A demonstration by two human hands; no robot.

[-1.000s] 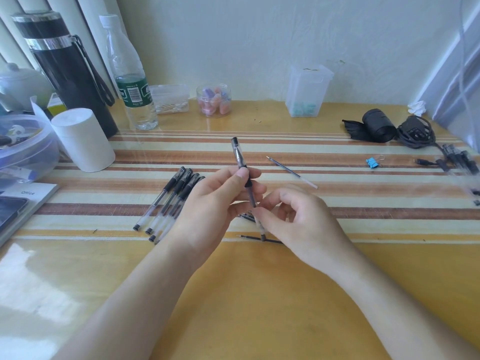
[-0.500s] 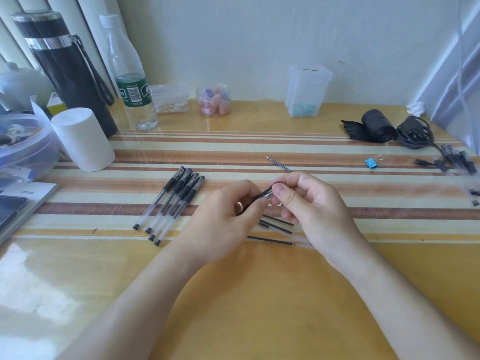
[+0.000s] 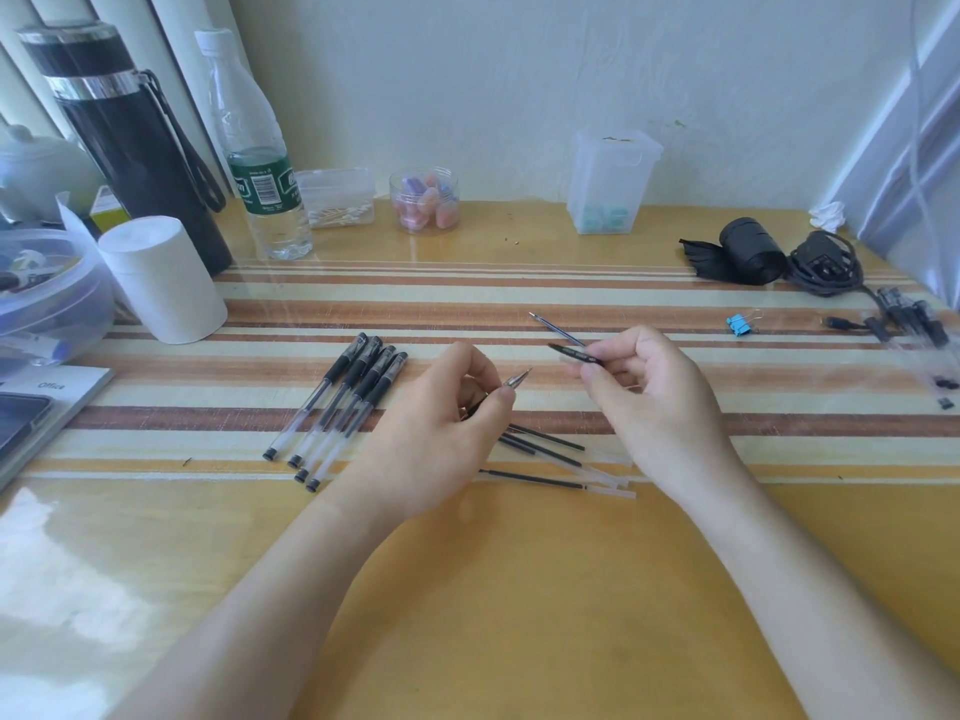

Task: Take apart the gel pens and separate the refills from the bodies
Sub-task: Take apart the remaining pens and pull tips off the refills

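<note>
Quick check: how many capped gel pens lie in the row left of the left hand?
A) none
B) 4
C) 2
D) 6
B: four capped gel pens lie side by side on the table, just left of the left hand, with four black caps and four end plugs countable.

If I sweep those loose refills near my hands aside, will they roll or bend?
The refills are thin round tubes on a glossy table, so they will probably roll or skid. They look very light and may scatter at a touch. They lie straight, so likely fairly stiff, though slim enough to flex a little.
</note>
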